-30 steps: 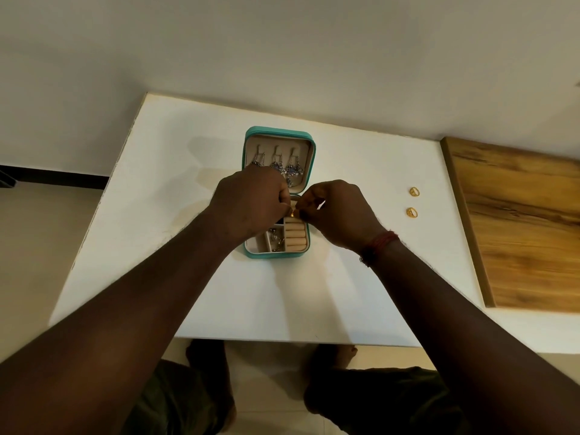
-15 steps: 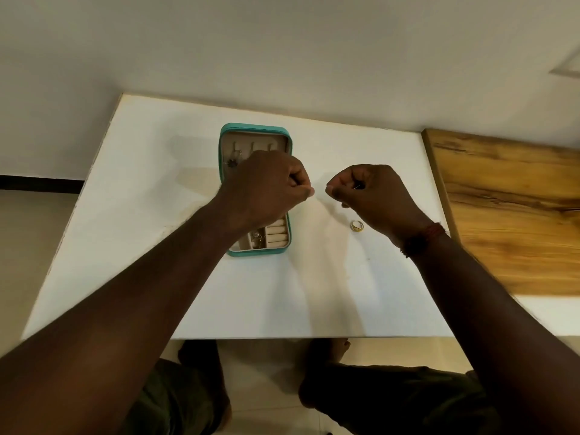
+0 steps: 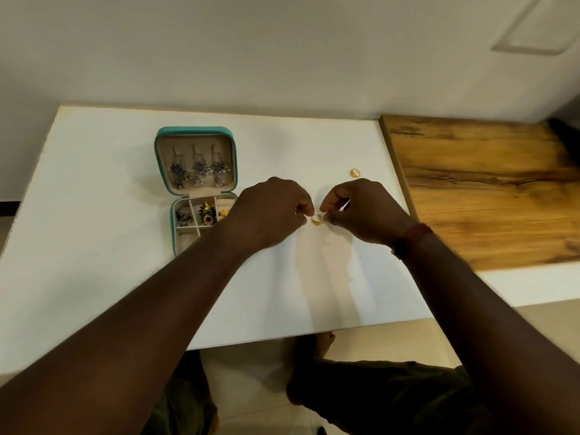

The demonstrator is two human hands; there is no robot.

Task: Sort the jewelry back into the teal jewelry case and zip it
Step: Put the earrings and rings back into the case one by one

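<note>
**Op:** I'm looking at my right hand [image 3: 361, 211] first. Its thumb and forefinger are pinched narrow on the rim of a gold ring [image 3: 317, 220] that lies on the white bench [image 3: 94, 215]. My left hand [image 3: 273, 211] is curled nearly closed just beside the ring on the other side; I can't tell whether its fingertips touch the ring or hold anything.

**Spotter:** What worries you?

**Op:** The ring is small, smooth and round. If the pinch is only on the edge, I'd expect it to squirt out and roll, possibly toward the near edge of the bench and onto the floor.

**Spotter:** And the case?

**Op:** The teal jewelry case [image 3: 163, 171] lies open to the left, well apart from the ring, earrings hung in the lid, other pieces in the tray compartments. My left forearm crosses its right corner, so a careless swing could nudge it or catch the lid.

**Spotter:** Anything left out?

**Op:** A second gold ring [image 3: 355, 173] sits farther back, near the wooden board [image 3: 486, 189]. Easy to forget before zipping.
</note>
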